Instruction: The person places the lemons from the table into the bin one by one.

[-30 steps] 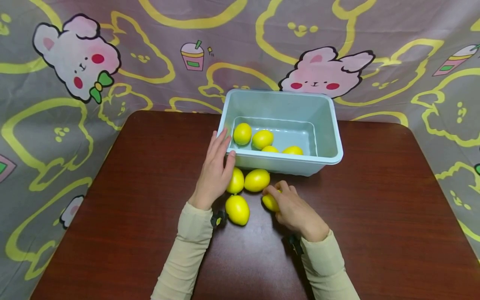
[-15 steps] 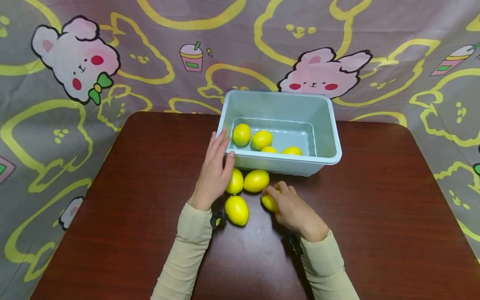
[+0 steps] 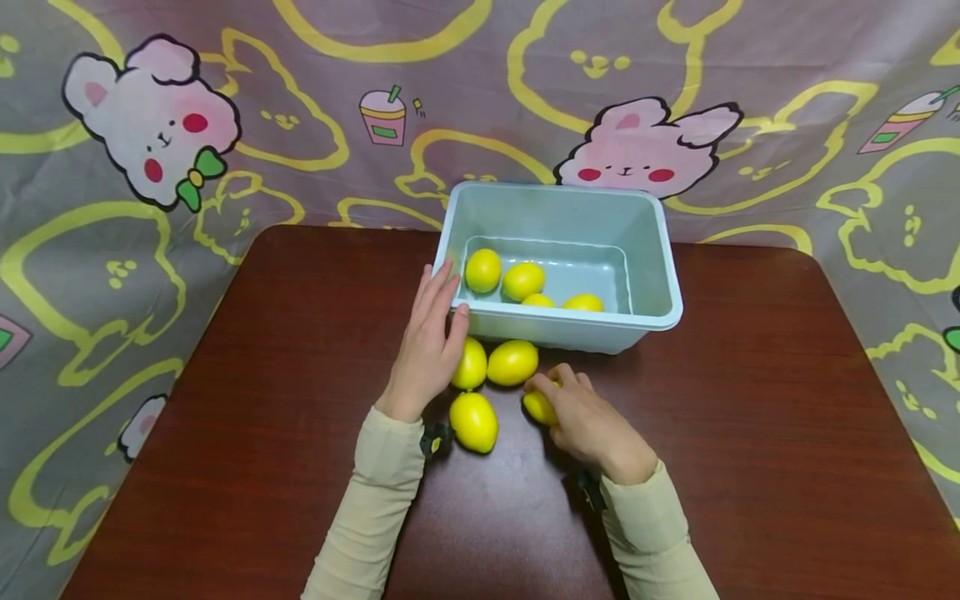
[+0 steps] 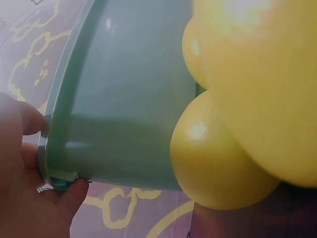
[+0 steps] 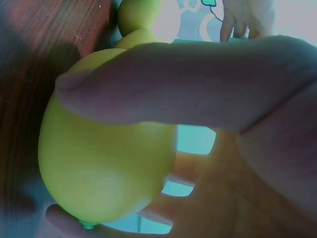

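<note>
A patterned cloth (image 3: pixel 285 50) with rabbit faces and yellow outlines hung behind and beside the dark reddish-brown counter (image 3: pixel 750 400). Near the counter's far edge stood a pale blue-green tub (image 3: pixel 585 335), upright, its mouth facing up.

The left hand (image 3: pixel 423 354) was at the tub's near left corner, its fingers long and fairly straight along the side and its thumb held apart on the front rim; it touched the tub alone. The right hand (image 3: pixel 596 425) was bent inward, pinching a lemon (image 3: pixel 539 407) between thumb and fingers in front of the tub. Whether that lemon touched the counter could not be told.

Three loose lemons lay on the counter between the hands: one (image 3: pixel 473 364) partly hidden by the left hand, one (image 3: pixel 513 362) just beside it, and one (image 3: pixel 474 422) nearer the person. Inside the tub were four more, two (image 3: pixel 523 281) toward the left and two partly hidden behind the front wall.

The left wrist view gave the tub's outer wall up close, with thumb and fingers set about the rim's corner, a contact the head view showed only from above. The right wrist view revealed the thumb laid across the held lemon, fingers on its far side, and, smallest of all, a green tip (image 5: pixel 87 224) at the lemon's end, out of sight from the head.
</note>
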`<state>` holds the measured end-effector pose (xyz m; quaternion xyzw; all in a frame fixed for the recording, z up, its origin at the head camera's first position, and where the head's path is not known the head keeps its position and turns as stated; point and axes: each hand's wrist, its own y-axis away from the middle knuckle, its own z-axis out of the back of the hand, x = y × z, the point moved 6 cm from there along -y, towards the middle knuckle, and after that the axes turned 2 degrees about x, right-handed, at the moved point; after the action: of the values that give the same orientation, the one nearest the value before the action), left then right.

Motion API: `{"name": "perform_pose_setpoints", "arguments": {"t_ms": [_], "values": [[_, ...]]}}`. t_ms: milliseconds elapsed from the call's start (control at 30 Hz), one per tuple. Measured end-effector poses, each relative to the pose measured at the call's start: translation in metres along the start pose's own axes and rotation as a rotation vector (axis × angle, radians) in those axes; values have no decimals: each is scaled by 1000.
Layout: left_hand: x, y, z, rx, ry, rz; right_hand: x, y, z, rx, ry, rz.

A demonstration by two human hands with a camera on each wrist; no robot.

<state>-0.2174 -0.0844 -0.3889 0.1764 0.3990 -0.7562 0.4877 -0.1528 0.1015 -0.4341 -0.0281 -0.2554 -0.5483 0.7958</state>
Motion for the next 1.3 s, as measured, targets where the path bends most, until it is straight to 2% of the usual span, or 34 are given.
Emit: {"name": "perform_pose_setpoints", "arguments": {"t_ms": [933, 1300], "values": [[1, 0, 0, -8, -2, -6, 13, 7, 20, -175, 65, 136], [0, 0, 1, -2, -1, -2, 24, 15, 37, -325, 101, 249]]}}
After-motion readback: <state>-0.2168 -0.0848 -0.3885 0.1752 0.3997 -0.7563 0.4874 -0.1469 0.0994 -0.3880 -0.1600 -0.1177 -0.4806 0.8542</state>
